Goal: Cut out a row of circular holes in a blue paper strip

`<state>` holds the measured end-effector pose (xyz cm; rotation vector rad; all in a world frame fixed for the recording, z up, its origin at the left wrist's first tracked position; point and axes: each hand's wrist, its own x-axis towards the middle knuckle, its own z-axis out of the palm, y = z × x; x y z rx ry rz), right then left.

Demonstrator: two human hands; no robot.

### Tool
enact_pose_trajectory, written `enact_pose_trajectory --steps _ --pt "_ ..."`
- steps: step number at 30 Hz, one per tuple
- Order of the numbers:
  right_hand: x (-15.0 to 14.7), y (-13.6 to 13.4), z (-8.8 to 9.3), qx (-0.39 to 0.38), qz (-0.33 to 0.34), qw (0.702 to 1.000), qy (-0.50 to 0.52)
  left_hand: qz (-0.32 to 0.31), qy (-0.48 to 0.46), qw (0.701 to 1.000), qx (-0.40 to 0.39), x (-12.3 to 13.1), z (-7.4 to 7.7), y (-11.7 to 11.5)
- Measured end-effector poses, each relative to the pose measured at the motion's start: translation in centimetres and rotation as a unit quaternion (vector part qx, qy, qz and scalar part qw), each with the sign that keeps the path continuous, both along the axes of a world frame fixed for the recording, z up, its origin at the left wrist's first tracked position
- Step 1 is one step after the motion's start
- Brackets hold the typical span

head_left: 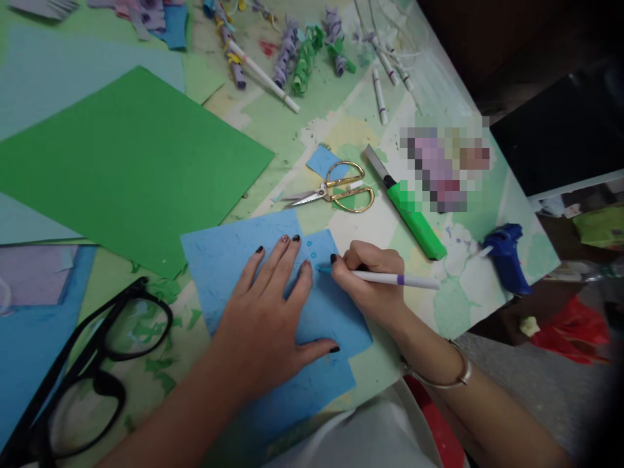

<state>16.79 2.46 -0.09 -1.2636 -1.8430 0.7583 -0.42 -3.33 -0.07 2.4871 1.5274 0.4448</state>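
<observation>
Pale green and cream patches cover the worktable (292, 123), which is littered with paper scraps. The largest thing on it is a flat sheet of bright green card (121, 162), lying at the upper left. Just below its right corner lies a sheet of textured blue paper (229, 253), set at a slant near the table's front edge. A pair of black-framed glasses (97, 364) rests at the lower left, well apart from the hands. The left hand (266, 318) lies flat and released on the blue paper, fingers spread, pressing it down. The right hand (370, 276), with a thin metal bangle (446, 377) on its wrist, is just beside it and is clenched around a white marker pen with a purple band (400, 279), whose tip touches the blue paper close to the left fingertips. Beyond the right hand lie a green utility knife (414, 218), a blue glue gun (507, 253) at the table's right edge, and gold-handled scissors (336, 192). Small inked circles (311, 249) show on the blue paper just above the pen tip.
</observation>
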Motion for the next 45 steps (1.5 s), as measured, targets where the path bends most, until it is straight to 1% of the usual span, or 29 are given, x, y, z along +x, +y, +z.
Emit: enact_pose_trajectory --steps 5,11,15,18,22,25,27,31,34,45 --pt "-0.1 0.0 0.1 -0.012 -0.018 1.000 0.015 0.000 0.002 1.000 -0.004 0.0 0.0 -0.1" --pt "-0.1 0.1 0.2 -0.011 -0.002 1.000 0.006 -0.002 0.002 1.000 -0.002 -0.1 -0.2 0.0" --pt "-0.1 0.1 0.2 -0.009 -0.007 1.000 0.009 -0.003 0.002 1.000 -0.001 0.0 -0.2 -0.1" --pt "0.0 0.1 0.1 -0.028 -0.030 0.999 0.023 -0.004 0.003 1.000 -0.004 -0.1 -0.1 -0.1" --pt "-0.1 0.3 0.1 -0.086 -0.085 0.987 0.103 -0.002 0.002 1.000 -0.005 -0.1 -0.1 -0.1" --pt "-0.2 0.7 0.1 -0.100 -0.108 0.980 0.132 -0.001 -0.001 1.000 -0.003 0.0 -0.1 0.0" --pt "-0.4 1.0 0.1 -0.089 -0.092 0.984 0.120 -0.001 0.000 1.000 -0.003 0.0 -0.2 0.0" --pt "-0.6 1.3 0.1 -0.044 -0.048 0.996 0.067 -0.002 0.004 1.000 -0.004 0.0 -0.2 0.0" --pt "-0.7 1.4 0.1 -0.022 -0.034 0.998 0.052 0.000 0.007 1.000 -0.007 0.0 -0.2 -0.1" --pt "-0.6 1.4 0.0 -0.004 -0.003 0.999 0.032 -0.002 0.003 1.000 -0.009 -0.1 -0.1 0.0"
